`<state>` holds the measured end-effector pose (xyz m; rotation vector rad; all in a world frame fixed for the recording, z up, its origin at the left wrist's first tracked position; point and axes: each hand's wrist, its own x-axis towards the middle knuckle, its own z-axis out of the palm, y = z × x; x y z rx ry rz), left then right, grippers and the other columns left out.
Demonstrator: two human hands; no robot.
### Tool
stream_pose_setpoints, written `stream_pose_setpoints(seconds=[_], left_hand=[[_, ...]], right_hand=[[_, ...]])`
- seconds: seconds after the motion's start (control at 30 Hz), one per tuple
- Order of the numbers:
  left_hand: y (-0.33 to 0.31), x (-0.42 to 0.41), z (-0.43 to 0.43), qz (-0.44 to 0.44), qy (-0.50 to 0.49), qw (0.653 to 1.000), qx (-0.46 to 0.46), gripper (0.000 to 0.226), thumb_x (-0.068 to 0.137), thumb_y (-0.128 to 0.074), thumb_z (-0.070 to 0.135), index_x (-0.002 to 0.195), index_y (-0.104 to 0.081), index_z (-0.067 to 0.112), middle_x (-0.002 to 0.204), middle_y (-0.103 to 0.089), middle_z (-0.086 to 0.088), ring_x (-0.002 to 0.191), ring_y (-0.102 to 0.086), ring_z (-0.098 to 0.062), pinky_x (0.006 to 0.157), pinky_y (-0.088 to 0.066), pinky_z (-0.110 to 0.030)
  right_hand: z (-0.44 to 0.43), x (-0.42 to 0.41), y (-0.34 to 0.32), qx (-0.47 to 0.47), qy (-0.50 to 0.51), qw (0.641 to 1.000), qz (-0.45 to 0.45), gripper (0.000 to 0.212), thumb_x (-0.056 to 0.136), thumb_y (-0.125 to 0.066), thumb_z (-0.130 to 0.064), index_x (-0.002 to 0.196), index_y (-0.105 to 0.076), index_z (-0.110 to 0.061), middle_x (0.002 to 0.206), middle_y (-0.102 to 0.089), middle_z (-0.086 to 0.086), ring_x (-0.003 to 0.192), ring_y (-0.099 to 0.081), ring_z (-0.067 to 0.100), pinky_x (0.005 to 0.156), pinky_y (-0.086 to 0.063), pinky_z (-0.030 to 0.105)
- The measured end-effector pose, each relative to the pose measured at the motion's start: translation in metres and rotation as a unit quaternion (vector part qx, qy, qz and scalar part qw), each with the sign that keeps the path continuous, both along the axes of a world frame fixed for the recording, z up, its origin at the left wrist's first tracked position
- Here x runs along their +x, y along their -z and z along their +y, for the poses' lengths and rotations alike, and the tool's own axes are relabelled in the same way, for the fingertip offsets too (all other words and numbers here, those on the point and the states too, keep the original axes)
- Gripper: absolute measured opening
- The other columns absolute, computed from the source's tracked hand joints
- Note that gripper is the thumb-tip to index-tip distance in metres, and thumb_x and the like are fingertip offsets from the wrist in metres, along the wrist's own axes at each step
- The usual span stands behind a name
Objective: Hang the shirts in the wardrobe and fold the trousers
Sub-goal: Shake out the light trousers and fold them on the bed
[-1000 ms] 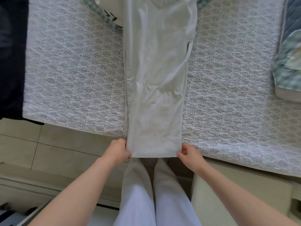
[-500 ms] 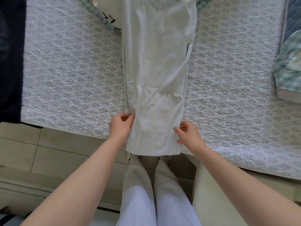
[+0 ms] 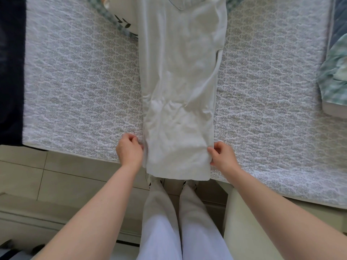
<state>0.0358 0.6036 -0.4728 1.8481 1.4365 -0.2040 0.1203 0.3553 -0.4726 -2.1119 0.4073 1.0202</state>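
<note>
Both hands pinch the hem end of the pale trousers [image 3: 180,91] on the bed.
Curled fingers [image 3: 134,139] of the left hand [image 3: 129,152] nip the left edge, and the right hand [image 3: 222,156] nips the right edge between thumb and fingers, just above the hem overhanging the mattress. The trousers lie lengthwise on a quilted cover [image 3: 75,91], with their far end over a checked pillow [image 3: 116,19]. A dark cloth [image 3: 11,72] lies far left and a green checked bundle [image 3: 334,72] far right. The person's legs [image 3: 178,222] stand on a tiled floor [image 3: 56,175].

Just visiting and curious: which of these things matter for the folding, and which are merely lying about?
In the job: white trousers, left hand and right hand pinching their side edges.
Lying about: green checked cloth, dark fabric.
</note>
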Motion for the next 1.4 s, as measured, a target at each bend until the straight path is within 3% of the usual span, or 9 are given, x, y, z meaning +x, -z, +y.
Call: stream_pose_setpoints(seconds=[0.07, 0.23, 0.37, 0.43, 0.7, 0.87, 1.07, 1.2, 1.4], left_hand=[[-0.002, 0.004, 0.007, -0.006, -0.019, 0.999, -0.026, 0.014, 0.1, -0.051, 0.013, 0.094, -0.063, 0.008, 0.086, -0.069, -0.007, 0.066, -0.066, -0.015, 0.061, -0.051, -0.025], [-0.007, 0.004, 0.007, -0.012, 0.058, 0.994, -0.095, 0.024, 0.092, -0.064, 0.038, 0.082, -0.069, 0.016, 0.079, -0.072, 0.001, 0.077, -0.069, -0.019, 0.077, -0.055, -0.036], [-0.009, -0.006, -0.006, 0.02, 0.146, 0.985, -0.091, 0.009, 0.086, -0.072, 0.028, 0.084, -0.071, 0.019, 0.078, -0.068, 0.009, 0.076, -0.063, -0.007, 0.064, -0.043, -0.019], [-0.008, -0.011, -0.008, 0.029, 0.168, 0.982, -0.076, 0.001, 0.085, -0.071, 0.019, 0.086, -0.072, 0.018, 0.079, -0.068, 0.006, 0.079, -0.064, -0.012, 0.065, -0.043, -0.023], [-0.009, -0.011, -0.02, 0.028, 0.085, 0.992, -0.087, 0.017, 0.086, -0.073, 0.028, 0.095, -0.072, 0.014, 0.084, -0.068, 0.004, 0.085, -0.063, -0.014, 0.08, -0.048, -0.029], [-0.005, 0.0, -0.038, 0.054, 0.058, 0.997, -0.017, 0.017, 0.084, -0.074, 0.029, 0.086, -0.072, 0.013, 0.078, -0.068, -0.001, 0.084, -0.063, -0.025, 0.072, -0.043, -0.029], [-0.007, -0.01, -0.017, 0.029, 0.049, 0.995, -0.078, 0.014, 0.085, -0.074, 0.024, 0.09, -0.074, 0.011, 0.083, -0.069, 0.002, 0.084, -0.064, -0.018, 0.075, -0.043, -0.026], [-0.001, -0.029, 0.007, -0.018, 0.012, 0.994, -0.103, 0.009, 0.085, -0.073, 0.014, 0.08, -0.071, 0.021, 0.083, -0.071, -0.003, 0.085, -0.07, -0.027, 0.085, -0.057, -0.044], [0.012, -0.028, 0.005, -0.01, 0.007, 0.994, -0.112, 0.01, 0.091, -0.063, 0.009, 0.09, -0.071, 0.015, 0.091, -0.072, -0.008, 0.092, -0.068, -0.03, 0.089, -0.055, -0.05]], right_hand=[[-0.002, 0.003, 0.002, -0.004, -0.003, 1.0, 0.003, 0.008, 0.095, -0.058, -0.016, 0.095, -0.063, -0.009, 0.093, -0.069, 0.008, 0.086, -0.068, 0.027, 0.074, -0.06, 0.047], [-0.01, 0.004, -0.003, 0.004, 0.004, 0.999, 0.041, 0.017, 0.091, -0.066, -0.02, 0.094, -0.061, -0.004, 0.092, -0.07, 0.014, 0.081, -0.07, 0.029, 0.072, -0.06, 0.039], [-0.019, -0.006, -0.004, 0.01, -0.047, 0.996, 0.079, 0.023, 0.085, -0.073, -0.023, 0.096, -0.064, -0.005, 0.09, -0.07, 0.013, 0.079, -0.068, 0.026, 0.076, -0.057, 0.041], [-0.019, -0.012, -0.003, -0.002, -0.061, 0.996, 0.064, 0.021, 0.082, -0.076, -0.022, 0.094, -0.062, -0.012, 0.089, -0.069, 0.007, 0.081, -0.067, 0.023, 0.078, -0.058, 0.044], [-0.013, -0.03, -0.004, 0.031, -0.067, 0.996, 0.043, 0.017, 0.087, -0.071, -0.016, 0.1, -0.063, -0.021, 0.085, -0.065, -0.012, 0.077, -0.062, 0.004, 0.062, -0.046, 0.017], [-0.011, -0.029, 0.0, 0.007, -0.079, 0.996, 0.04, 0.014, 0.089, -0.068, -0.019, 0.102, -0.063, -0.016, 0.085, -0.064, -0.009, 0.076, -0.06, 0.006, 0.059, -0.044, 0.019], [-0.014, -0.031, 0.002, 0.003, -0.084, 0.996, 0.023, 0.011, 0.092, -0.063, -0.02, 0.102, -0.061, -0.014, 0.086, -0.063, -0.005, 0.079, -0.06, 0.015, 0.064, -0.049, 0.026], [-0.016, -0.034, 0.002, -0.02, -0.131, 0.991, 0.016, 0.016, 0.096, -0.057, -0.025, 0.108, -0.056, -0.015, 0.099, -0.062, -0.001, 0.091, -0.06, 0.018, 0.08, -0.053, 0.038], [-0.008, -0.03, 0.0, -0.055, -0.127, 0.99, 0.004, 0.008, 0.095, -0.057, -0.015, 0.101, -0.053, -0.013, 0.088, -0.058, -0.001, 0.084, -0.058, 0.02, 0.074, -0.049, 0.035]])
